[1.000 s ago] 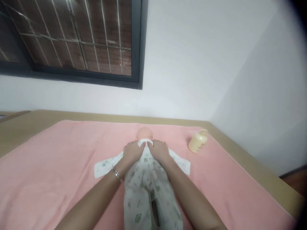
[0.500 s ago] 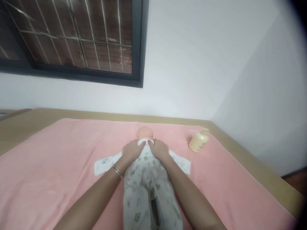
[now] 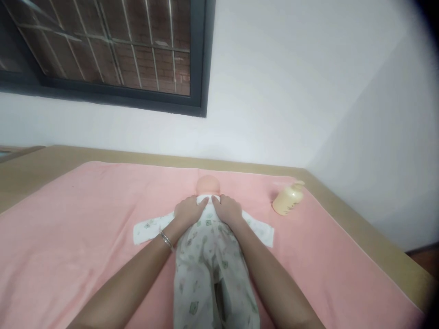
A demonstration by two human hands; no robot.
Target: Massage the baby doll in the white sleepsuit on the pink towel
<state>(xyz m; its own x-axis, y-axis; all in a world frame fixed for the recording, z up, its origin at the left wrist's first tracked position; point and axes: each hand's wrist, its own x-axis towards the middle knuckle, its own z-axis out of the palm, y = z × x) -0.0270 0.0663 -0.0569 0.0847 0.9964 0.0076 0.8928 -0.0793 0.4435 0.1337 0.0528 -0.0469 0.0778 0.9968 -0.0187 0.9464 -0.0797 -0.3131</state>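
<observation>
Two palms pressing | suit (image 3: pixel 206 260) legs nearest | left hand (image 3: pixel 188 212) and right hand (image 3: pixel 228 210) flat, unclenched, on the chest, fingertips meeting at collar, seemingly smoothing cloth | doll (image 3: pixel 207 185) head beyond | towel (image 3: pixel 85 219) bare either side | bottle (image 3: pixel 287 200) lying far right, well apart from hands, near table (image 3: pixel 370 242) edge

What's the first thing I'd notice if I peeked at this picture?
A baby doll in white printed pyjamas lies mid-picture on a pink towel, with the left hand and right hand resting on its chest. A yellow bottle rests on the towel farther right.
</observation>
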